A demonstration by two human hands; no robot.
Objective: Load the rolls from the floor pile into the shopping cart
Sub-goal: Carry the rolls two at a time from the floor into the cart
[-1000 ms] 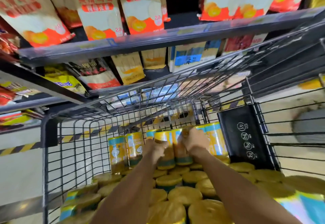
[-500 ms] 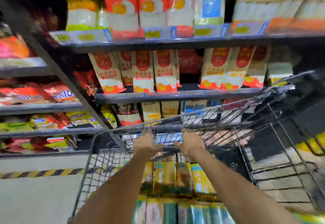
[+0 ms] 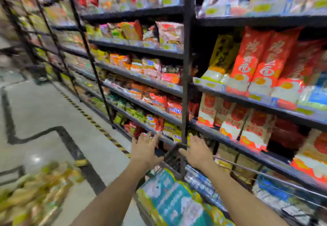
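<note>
Inside the cart [image 3: 174, 156], teal-wrapped rolls [image 3: 169, 195].

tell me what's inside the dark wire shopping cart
Teal-and-yellow wrapped rolls lie piled in the dark wire shopping cart; anything beneath them and the cart's floor is covered.

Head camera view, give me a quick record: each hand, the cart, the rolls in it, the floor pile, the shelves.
left hand: open, fingers spread, holds nothing
right hand: open, holds nothing
shopping cart: below the hands, beside the shelves
rolls in cart: teal-and-yellow packs, blurred
floor pile: yellowish rolls, lower left, blurred
shelves: stocked with packaged food
</note>
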